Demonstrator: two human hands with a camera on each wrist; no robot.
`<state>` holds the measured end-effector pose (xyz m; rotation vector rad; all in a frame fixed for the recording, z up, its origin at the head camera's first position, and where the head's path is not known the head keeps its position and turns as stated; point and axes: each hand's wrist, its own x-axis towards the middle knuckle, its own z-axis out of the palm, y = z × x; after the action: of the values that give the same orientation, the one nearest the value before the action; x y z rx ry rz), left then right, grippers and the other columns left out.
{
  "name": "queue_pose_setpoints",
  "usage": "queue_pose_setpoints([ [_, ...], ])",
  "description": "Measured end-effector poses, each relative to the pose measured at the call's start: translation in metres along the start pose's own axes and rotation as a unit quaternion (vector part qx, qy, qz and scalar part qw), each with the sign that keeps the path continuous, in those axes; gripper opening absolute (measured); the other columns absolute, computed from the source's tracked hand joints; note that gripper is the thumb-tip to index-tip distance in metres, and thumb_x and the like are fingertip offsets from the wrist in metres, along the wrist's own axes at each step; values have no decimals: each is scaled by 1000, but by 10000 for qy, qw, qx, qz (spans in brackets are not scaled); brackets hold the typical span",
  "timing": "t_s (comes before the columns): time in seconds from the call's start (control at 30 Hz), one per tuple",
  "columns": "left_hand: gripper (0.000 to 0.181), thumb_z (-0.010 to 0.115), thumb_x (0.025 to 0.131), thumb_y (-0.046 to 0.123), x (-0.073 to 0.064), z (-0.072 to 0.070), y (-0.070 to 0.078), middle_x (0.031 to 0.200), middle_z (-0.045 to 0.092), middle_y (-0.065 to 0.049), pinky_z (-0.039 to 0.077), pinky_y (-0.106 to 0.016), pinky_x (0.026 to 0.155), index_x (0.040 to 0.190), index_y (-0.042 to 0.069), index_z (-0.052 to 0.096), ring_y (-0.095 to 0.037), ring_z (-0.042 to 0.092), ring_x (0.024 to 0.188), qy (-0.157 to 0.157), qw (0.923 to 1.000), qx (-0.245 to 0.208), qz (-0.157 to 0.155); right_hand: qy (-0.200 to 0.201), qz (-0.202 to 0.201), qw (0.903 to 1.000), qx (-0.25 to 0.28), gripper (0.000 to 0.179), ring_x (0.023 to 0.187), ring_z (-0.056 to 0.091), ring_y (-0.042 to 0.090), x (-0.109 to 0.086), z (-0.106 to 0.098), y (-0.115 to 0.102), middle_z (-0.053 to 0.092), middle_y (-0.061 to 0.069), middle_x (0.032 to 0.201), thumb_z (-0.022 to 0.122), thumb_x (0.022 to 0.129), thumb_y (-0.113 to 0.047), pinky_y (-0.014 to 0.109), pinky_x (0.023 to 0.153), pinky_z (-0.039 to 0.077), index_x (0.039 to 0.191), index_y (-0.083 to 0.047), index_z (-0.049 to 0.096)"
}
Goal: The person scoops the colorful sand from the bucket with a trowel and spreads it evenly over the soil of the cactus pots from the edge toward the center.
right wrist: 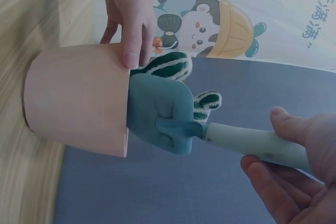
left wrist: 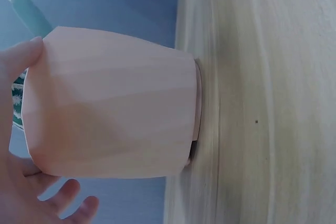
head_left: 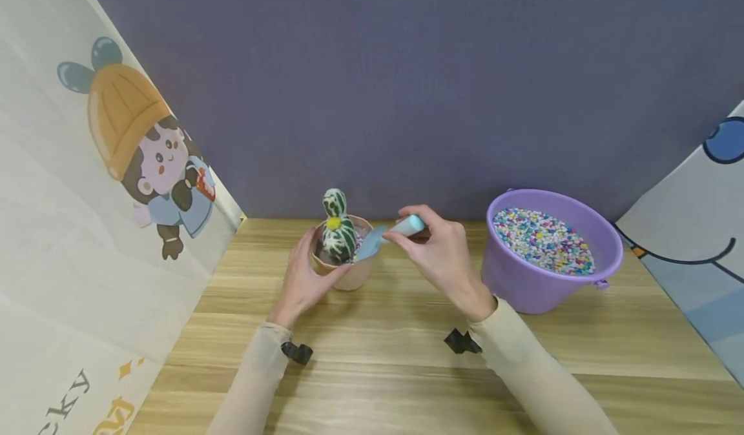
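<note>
A pale pink flowerpot [head_left: 353, 278] stands upright on the wooden table, with a green-and-white artificial cactus [head_left: 339, 238] bearing a yellow flower. My left hand [head_left: 303, 280] grips the pot from the left, its thumb on the near rim. From the right, my right hand [head_left: 443, 248] holds a small trowel [right wrist: 257, 140] by its pale handle. In the right wrist view, the trowel's blue-green blade tilts down over the rim beside the cactus, its tip hidden inside the pot. A few coloured pebbles show in the pot next to the blade.
On the right of the table stands a purple bucket [head_left: 523, 286] holding many small multicoloured pebbles [head_left: 543, 238]. A dark blue-grey panel [head_left: 407, 86] rises behind the table [head_left: 372, 370]. Printed cartoon sheets [head_left: 52, 183] flank it left and right.
</note>
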<state>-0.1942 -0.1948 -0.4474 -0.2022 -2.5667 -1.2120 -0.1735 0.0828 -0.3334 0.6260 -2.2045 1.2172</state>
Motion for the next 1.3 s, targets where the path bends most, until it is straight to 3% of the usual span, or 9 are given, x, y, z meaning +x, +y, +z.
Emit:
queue_pose_setpoints([
  [0.27,108,90,78,59,-1,8,6,161,51,-11,38,-57,124,162,12,40,-36,47,146,399,9988,286,10,82,-189,9998,-29,37,76,80,20,-2,-1,-2,82,9,94,93,83,-15,26,66,66,112,-3,75],
  [0.47,112,90,75,64,-3,12,10,156,54,-13,38,-53,123,160,8,42,-36,48,144,644,9966,502,70,146,-445,9989,-13,37,83,82,22,-3,1,-2,82,11,99,93,82,-13,24,72,66,111,-1,74],
  [0.63,114,89,77,62,-3,8,5,160,50,-14,37,-58,126,161,7,38,-37,44,148,491,9976,484,108,140,-501,9986,18,37,84,82,22,-4,2,-1,82,11,98,93,82,-12,23,73,66,112,-2,74],
  [0.83,106,87,81,59,-1,8,-3,162,48,-8,34,-58,128,164,16,37,-33,45,150,124,9984,277,487,213,-374,9990,86,40,84,82,24,-5,0,1,82,12,100,94,81,-11,31,72,68,114,-2,74],
  [1.3,110,88,81,59,-1,11,-3,167,44,-6,34,-58,128,166,17,33,-33,42,153,227,9990,179,337,375,-438,9983,20,34,79,81,22,-6,-2,6,82,11,97,94,82,-12,31,68,67,108,-2,74],
])
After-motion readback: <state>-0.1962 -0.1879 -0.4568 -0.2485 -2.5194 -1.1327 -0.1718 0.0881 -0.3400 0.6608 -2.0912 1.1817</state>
